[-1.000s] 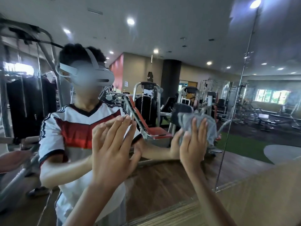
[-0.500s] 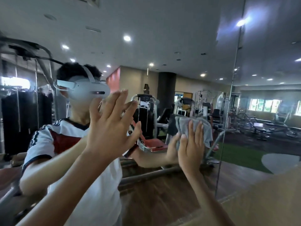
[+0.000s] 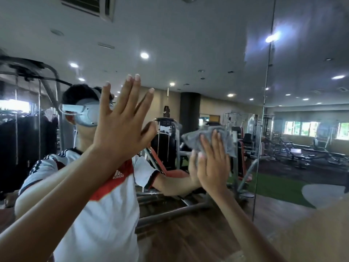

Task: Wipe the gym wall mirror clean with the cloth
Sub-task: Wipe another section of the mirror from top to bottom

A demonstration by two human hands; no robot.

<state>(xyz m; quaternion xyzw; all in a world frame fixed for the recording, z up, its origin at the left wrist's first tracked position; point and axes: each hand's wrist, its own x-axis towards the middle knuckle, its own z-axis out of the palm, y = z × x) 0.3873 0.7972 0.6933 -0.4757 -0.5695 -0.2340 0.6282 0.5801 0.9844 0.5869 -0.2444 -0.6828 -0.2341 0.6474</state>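
Head view: the right hand point(image 3: 213, 167), fingers straight and close together, presses the grey cloth point(image 3: 192, 138) flat against the mirror point(image 3: 188, 53) just left of a vertical seam point(image 3: 264, 110), while the left hand point(image 3: 120, 129) is raised before it, fingers straight and spread, holding nothing.

Left hand point(image 3: 120, 127) raised higher with fingers spread, now level with the reflected headset point(image 3: 85, 114), right hand point(image 3: 213, 163) and cloth point(image 3: 207, 138) barely shifted upward on the mirror point(image 3: 188, 53)
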